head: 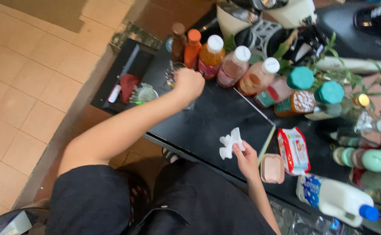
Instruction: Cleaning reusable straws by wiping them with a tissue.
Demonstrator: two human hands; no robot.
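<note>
Gripping white tissue beside red-white wipes pack

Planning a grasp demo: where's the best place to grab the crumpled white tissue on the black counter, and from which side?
Probably pinch the upper bunched part of the tissue from above. It lies loose and crumpled on the black counter, with folds sticking up to grip. The right hand already touches its lower right edge, so the top-left side looks freer.

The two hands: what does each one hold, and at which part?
The right hand pinches a crumpled white tissue by its lower edge with the fingers. The left hand is closed over a clear glass at its rim; the exact grip is hidden.
</note>
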